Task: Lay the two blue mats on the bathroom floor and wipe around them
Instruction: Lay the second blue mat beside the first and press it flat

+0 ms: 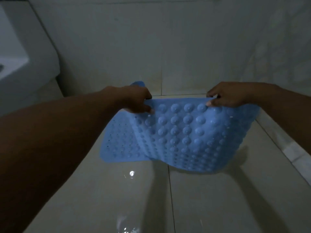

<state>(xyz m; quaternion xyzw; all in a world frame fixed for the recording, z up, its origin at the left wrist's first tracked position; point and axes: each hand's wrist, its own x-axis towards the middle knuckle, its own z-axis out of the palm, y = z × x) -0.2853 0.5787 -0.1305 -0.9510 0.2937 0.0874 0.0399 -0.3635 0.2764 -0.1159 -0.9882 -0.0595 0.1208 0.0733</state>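
A blue mat [181, 135] hangs between the person's two hands, in front of a tiled wall [168, 47] and above the glossy tiled floor [117, 190]. Its underside faces the camera, covered in rows of round suction cups, and the sheet bows and ripples as it drops from its top edge. Small holes dot the part of the mat that lies to the left.

The left hand [134, 100] grips the mat's top edge at its left end, fingers curled over the edge and thumb pressed on the near face. The right hand [230, 96] pinches the same edge at its right end, fingers folded over the top and the thumb tip on the cupped side. Both forearms reach in toward the mat from the near side.

A small patch of blue [138, 84] shows just above the left hand, behind the mat's top edge; whether it is a folded corner of this mat or something else cannot be told. It is unclear whether the mat's bottom edge touches the tiles.

Below the mat, a bright spot of reflected light [132, 173] sits on the floor. To the mat's right runs a pale raised ledge [286, 148]. Well to the mat's left and higher stands a white bathroom fixture [25, 56].
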